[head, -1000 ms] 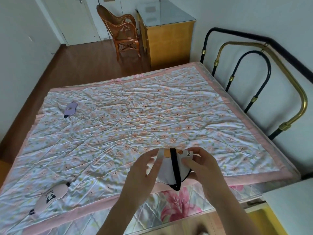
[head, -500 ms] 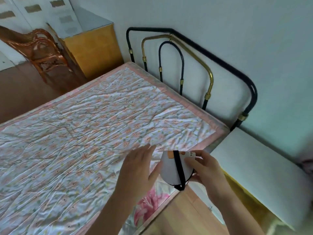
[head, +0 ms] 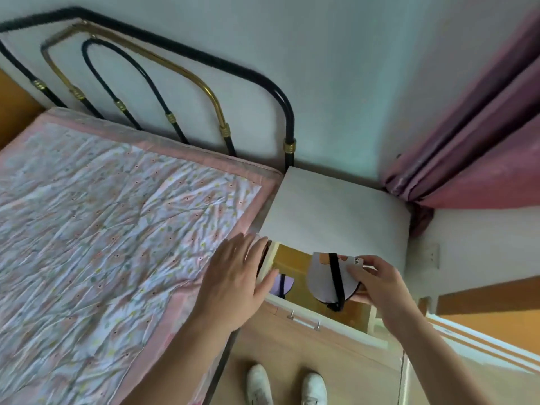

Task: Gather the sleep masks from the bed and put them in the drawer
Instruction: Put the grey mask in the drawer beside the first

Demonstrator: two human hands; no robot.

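Notably, the drawer stood open beside the bed; over it, right hand fingers pinched the folded sleep mask. Left hand hovered at the drawer's bed side, fingers loosely spread, empty. Mask judged light, soft; pinch the folded edge.

Views: you have one, the wide-angle camera on your head.
Position: standing above the open drawer, your shoes at the bottom edge.
Facing: forward and steeply down.
Nearness: close; the drawer sits at arm's reach.
Coverage: bed left of the drawer, headboard beyond it, curtain to its right.
Overlap: none, no second view.
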